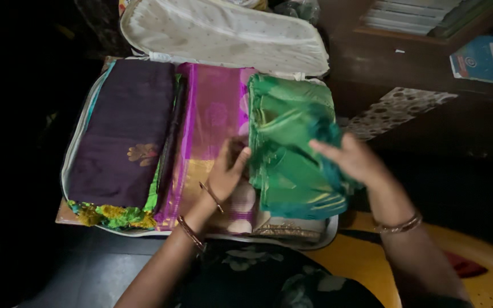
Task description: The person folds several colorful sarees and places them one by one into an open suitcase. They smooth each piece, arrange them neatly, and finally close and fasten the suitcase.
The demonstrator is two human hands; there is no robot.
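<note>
Both hands, left hand (pixel 227 171) and right hand (pixel 354 158), grip the green cloth (pixel 292 154) (fingertips hidden in folds) over the case (pixel 223 34).

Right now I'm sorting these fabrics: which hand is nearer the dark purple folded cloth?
Left. The left hand lies on the magenta cloth beside the dark purple cloth; the right hand is farther off, on the green cloth.

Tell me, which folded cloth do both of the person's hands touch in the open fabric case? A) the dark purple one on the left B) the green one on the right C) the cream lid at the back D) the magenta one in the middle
B: the left hand presses the near edge of the green folded cloth and the right hand lies on its other side.
</note>
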